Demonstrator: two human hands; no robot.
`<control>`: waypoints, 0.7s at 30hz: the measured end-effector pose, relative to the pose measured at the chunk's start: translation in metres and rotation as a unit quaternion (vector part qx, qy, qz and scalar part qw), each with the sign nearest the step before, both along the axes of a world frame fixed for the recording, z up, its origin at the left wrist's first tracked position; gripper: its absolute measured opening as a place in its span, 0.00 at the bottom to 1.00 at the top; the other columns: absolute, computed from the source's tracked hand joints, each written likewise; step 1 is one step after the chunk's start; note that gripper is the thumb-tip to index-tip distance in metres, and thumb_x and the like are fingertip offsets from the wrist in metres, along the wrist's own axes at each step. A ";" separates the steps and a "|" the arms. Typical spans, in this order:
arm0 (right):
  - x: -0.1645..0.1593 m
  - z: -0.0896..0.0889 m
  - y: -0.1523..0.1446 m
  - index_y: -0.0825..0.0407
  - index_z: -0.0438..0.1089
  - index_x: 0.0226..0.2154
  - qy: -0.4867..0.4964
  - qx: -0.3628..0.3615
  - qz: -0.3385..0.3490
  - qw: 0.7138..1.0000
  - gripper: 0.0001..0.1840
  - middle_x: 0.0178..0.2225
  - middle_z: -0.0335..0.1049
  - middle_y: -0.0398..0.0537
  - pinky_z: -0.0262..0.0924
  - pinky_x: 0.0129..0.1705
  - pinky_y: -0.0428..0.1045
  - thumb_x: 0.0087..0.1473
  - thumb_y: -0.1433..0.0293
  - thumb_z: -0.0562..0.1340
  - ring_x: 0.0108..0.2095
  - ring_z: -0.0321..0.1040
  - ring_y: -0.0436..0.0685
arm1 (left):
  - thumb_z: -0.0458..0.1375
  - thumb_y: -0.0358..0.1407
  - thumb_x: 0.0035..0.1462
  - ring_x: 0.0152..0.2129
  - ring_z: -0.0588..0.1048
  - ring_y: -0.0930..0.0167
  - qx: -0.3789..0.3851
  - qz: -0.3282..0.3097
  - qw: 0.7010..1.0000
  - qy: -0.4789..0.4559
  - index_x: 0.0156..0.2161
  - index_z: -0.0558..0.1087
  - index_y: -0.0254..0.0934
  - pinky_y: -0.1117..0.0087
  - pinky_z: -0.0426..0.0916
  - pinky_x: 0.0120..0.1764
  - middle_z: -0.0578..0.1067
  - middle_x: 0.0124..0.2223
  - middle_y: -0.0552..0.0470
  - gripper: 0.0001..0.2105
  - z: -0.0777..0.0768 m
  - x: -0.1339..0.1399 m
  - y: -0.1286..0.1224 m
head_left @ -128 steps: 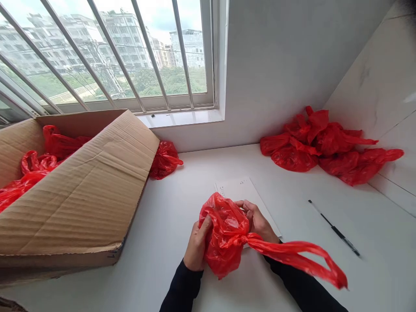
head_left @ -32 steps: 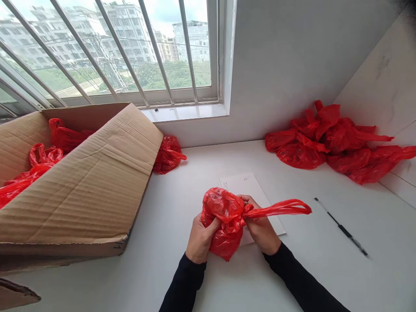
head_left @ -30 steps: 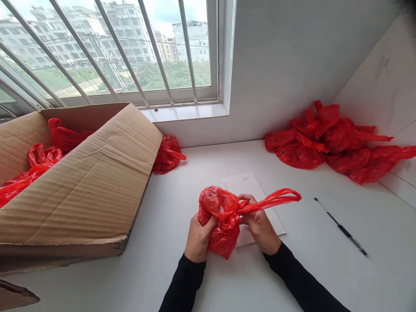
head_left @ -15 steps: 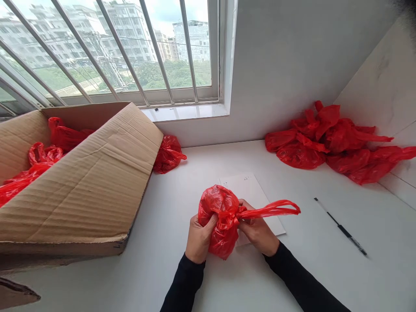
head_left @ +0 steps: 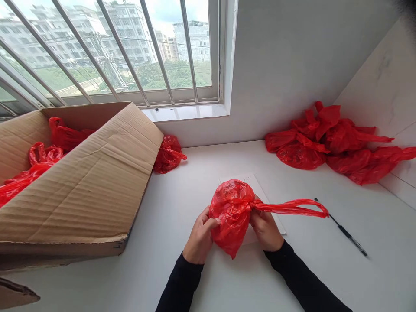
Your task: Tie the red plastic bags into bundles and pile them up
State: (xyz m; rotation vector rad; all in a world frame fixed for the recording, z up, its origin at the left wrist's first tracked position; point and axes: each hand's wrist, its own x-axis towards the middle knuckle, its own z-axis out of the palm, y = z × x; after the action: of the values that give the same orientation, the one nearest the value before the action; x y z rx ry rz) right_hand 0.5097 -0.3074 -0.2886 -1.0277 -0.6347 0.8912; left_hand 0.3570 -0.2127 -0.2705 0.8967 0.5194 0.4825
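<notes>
A filled red plastic bag (head_left: pixel 231 216), tied in a knot, is held up between both my hands over the white table. My left hand (head_left: pixel 199 236) grips its left side, thumb on the front and fingers behind. On the other side, my right hand (head_left: pixel 267 229) holds the bag close to the knot, its fingers partly hidden by the plastic. The bag's looped handles stretch out to the right above that hand. Beneath the bag lies a white sheet of paper (head_left: pixel 260 188) with small handwriting, mostly covered. What the bag contains cannot be made out.
On the left stands an open cardboard box (head_left: pixel 97 173) with several red bags inside. Another red bag (head_left: pixel 169 155) sits behind its right corner. Several more red bags (head_left: pixel 338 143) are piled against the wall at right. A pen (head_left: pixel 347 234) lies on the right side of the table.
The red bag has moved slightly right and turned, so its round side and knot show more fully. Its handles reach further right. My hands shifted along with it.
</notes>
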 end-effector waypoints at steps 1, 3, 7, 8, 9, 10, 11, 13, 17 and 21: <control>0.001 -0.002 0.000 0.47 0.69 0.39 0.005 0.003 -0.014 1.000 0.08 0.35 0.68 0.42 0.60 0.30 0.45 0.61 0.61 0.63 0.32 0.62 0.50 | 0.64 0.36 0.52 0.33 0.75 0.69 -0.008 -0.010 1.000 -0.006 0.51 0.75 0.38 0.74 0.67 0.32 0.78 0.41 0.49 0.19 0.000 0.000 0.000; 0.001 -0.005 0.001 0.46 0.70 0.41 0.011 0.007 -0.033 0.999 0.08 0.37 0.70 0.43 0.63 0.34 0.46 0.60 0.61 0.64 0.35 0.64 0.52 | 0.65 0.35 0.53 0.34 0.75 0.70 -0.006 -0.016 1.000 0.001 0.50 0.76 0.37 0.75 0.68 0.33 0.79 0.41 0.48 0.18 0.000 0.000 0.000; 0.001 -0.003 0.001 0.46 0.70 0.42 0.010 0.008 -0.033 0.999 0.09 0.41 0.71 0.44 0.64 0.37 0.48 0.60 0.61 0.64 0.37 0.65 0.54 | 0.67 0.37 0.53 0.37 0.76 0.68 0.019 0.006 1.000 0.006 0.50 0.76 0.36 0.72 0.70 0.38 0.79 0.43 0.46 0.19 0.002 0.000 0.000; 0.001 -0.002 0.002 0.45 0.70 0.42 0.009 0.006 -0.029 1.000 0.09 0.41 0.71 0.44 0.63 0.36 0.48 0.60 0.62 0.64 0.37 0.65 0.54 | 0.67 0.37 0.54 0.38 0.76 0.67 0.026 0.012 1.000 0.004 0.51 0.76 0.36 0.71 0.71 0.38 0.79 0.44 0.46 0.19 0.002 0.001 -0.001; 0.001 -0.001 0.002 0.45 0.70 0.42 0.009 0.005 -0.026 1.000 0.08 0.40 0.71 0.44 0.62 0.35 0.47 0.60 0.62 0.64 0.35 0.65 0.53 | 0.67 0.37 0.53 0.38 0.77 0.66 0.033 0.018 0.999 0.003 0.51 0.76 0.36 0.70 0.71 0.39 0.79 0.45 0.45 0.20 0.003 0.001 -0.001; 0.000 0.000 0.002 0.45 0.70 0.42 0.009 0.002 -0.023 1.000 0.08 0.39 0.71 0.43 0.61 0.33 0.47 0.60 0.62 0.64 0.33 0.64 0.53 | 0.68 0.38 0.53 0.39 0.77 0.66 0.039 0.023 0.999 0.002 0.51 0.76 0.36 0.69 0.72 0.39 0.79 0.45 0.45 0.20 0.003 0.001 -0.001; 0.000 0.001 0.002 0.45 0.70 0.41 0.008 -0.001 -0.018 1.000 0.08 0.36 0.71 0.43 0.60 0.31 0.47 0.60 0.61 0.64 0.31 0.63 0.52 | 0.68 0.38 0.53 0.39 0.77 0.65 0.044 0.029 0.999 0.003 0.51 0.76 0.35 0.69 0.72 0.39 0.79 0.45 0.44 0.20 0.004 0.001 -0.001; 0.000 0.002 0.002 0.46 0.71 0.37 0.005 -0.010 -0.003 1.000 0.08 0.30 0.69 0.42 0.57 0.27 0.46 0.59 0.60 0.64 0.27 0.60 0.51 | 0.68 0.38 0.53 0.39 0.78 0.64 0.050 0.042 0.998 0.006 0.50 0.76 0.34 0.68 0.73 0.38 0.80 0.43 0.44 0.19 0.003 0.001 0.000; 0.000 0.003 0.001 0.49 0.69 0.27 -0.003 -0.017 0.034 0.999 0.17 0.24 0.65 0.42 0.55 0.26 0.47 0.60 0.56 0.62 0.23 0.56 0.50 | 0.68 0.39 0.54 0.36 0.79 0.64 0.050 0.063 0.997 0.009 0.47 0.77 0.33 0.68 0.73 0.36 0.81 0.40 0.44 0.17 -0.002 0.001 0.001; -0.002 0.006 0.003 0.50 0.71 0.30 0.002 -0.009 0.051 0.999 0.15 0.25 0.65 0.42 0.56 0.27 0.47 0.60 0.56 0.62 0.24 0.56 0.49 | 0.67 0.40 0.55 0.33 0.79 0.66 0.047 0.095 0.994 0.014 0.47 0.77 0.34 0.71 0.73 0.33 0.81 0.39 0.46 0.16 -0.007 0.001 0.002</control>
State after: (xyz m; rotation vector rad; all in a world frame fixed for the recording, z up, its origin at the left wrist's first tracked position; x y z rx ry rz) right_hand 0.5076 -0.3047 -0.2829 -1.0167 -0.6808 0.9893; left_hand 0.3579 -0.2108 -0.2776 0.9496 0.6148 0.6717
